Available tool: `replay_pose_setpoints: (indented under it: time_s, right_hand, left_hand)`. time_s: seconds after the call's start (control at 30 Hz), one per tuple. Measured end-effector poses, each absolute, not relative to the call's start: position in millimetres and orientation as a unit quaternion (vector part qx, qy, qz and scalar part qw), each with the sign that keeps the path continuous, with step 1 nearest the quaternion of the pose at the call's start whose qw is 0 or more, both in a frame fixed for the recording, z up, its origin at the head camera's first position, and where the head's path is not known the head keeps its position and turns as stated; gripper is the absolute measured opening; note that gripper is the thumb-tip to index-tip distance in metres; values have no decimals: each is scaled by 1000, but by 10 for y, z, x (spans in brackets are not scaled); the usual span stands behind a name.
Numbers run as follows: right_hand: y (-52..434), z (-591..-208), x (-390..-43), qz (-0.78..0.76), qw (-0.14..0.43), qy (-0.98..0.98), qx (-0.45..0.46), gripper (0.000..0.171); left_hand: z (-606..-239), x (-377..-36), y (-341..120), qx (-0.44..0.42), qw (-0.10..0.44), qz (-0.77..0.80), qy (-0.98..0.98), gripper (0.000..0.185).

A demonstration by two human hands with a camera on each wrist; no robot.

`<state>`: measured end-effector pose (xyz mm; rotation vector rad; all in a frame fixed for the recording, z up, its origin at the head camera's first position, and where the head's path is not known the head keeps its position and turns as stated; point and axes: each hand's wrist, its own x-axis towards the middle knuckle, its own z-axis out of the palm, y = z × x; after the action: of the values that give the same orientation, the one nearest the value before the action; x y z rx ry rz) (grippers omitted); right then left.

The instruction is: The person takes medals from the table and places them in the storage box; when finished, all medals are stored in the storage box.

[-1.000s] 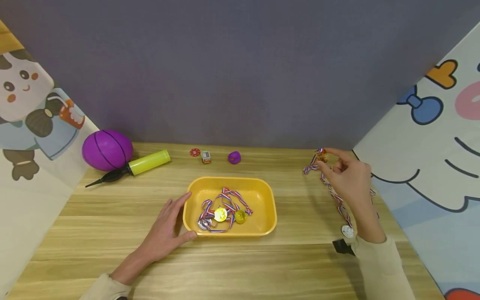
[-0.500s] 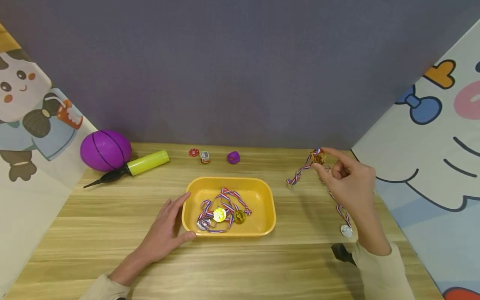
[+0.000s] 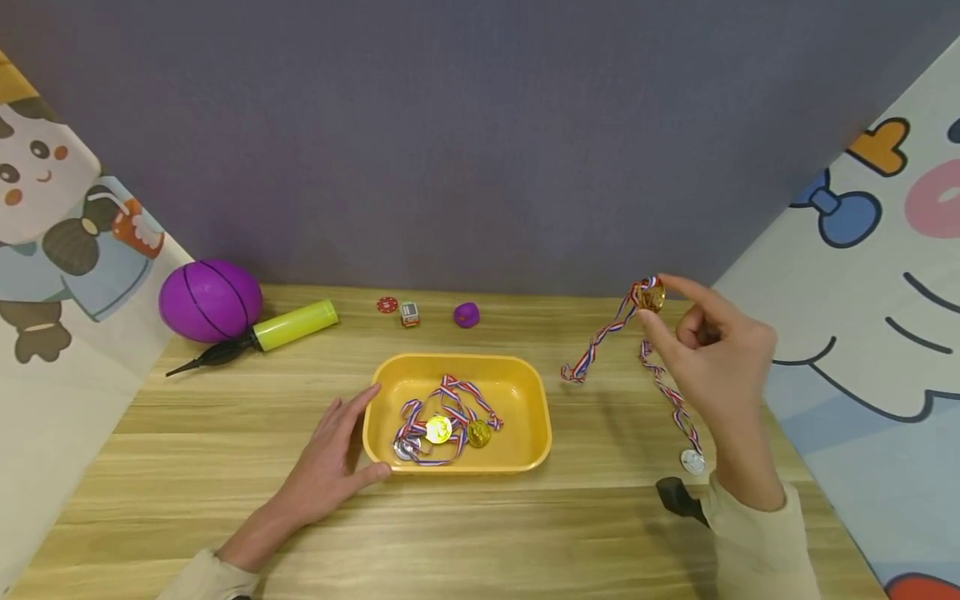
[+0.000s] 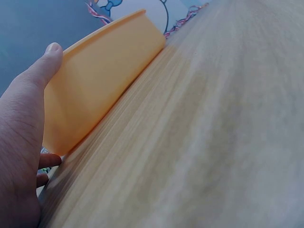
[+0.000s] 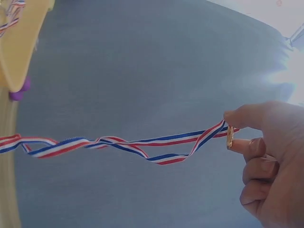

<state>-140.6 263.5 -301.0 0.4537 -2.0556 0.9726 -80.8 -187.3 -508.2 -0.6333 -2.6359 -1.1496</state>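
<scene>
Right hand (image 3: 716, 362): pinching gold medal (image 3: 651, 297), right of frame. Left hand (image 3: 322, 467): fingers spread, against tray (image 3: 531, 417), centre. Apparent status: three medals (image 3: 438, 429) inside; loose silver medal (image 3: 692, 461) on table (image 3: 525, 533), lower right.

Right hand (image 3: 712, 362) pinching medal (image 3: 652, 297), yellow tray (image 3: 522, 408)

No lettering I can read, marks on the red chip (image 3: 387, 305) too small, little box (image 3: 408, 314) too blurred
</scene>
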Motion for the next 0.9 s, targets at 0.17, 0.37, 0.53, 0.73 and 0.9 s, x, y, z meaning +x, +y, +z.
replay_pose_setpoints:
  time_s: [0.17, 0.37, 0.53, 0.73, 0.9]
  right_hand:
    - [2608, -2928, -1421, 390, 408, -804, 188, 38]
    - [2548, -2820, -1432, 389, 415, -797, 201, 36]
    - [2469, -2705, -1433, 402, 422, -784, 213, 34]
    - [2352, -2566, -1429, 415, 437, -766, 222, 33]
    - [2178, -2479, -1402, 450, 467, -729, 221, 33]
  left_hand:
    - [-5090, -805, -1875, -215, 98, -389, -890, 108]
    - [-5083, -805, -1872, -217, 98, -390, -890, 108]
    - [-5077, -809, -1874, -217, 98, -390, -889, 107]
    - [-5085, -818, -1879, -219, 98, -391, -888, 108]
    - [-5084, -814, -1878, -217, 99, -390, -889, 107]
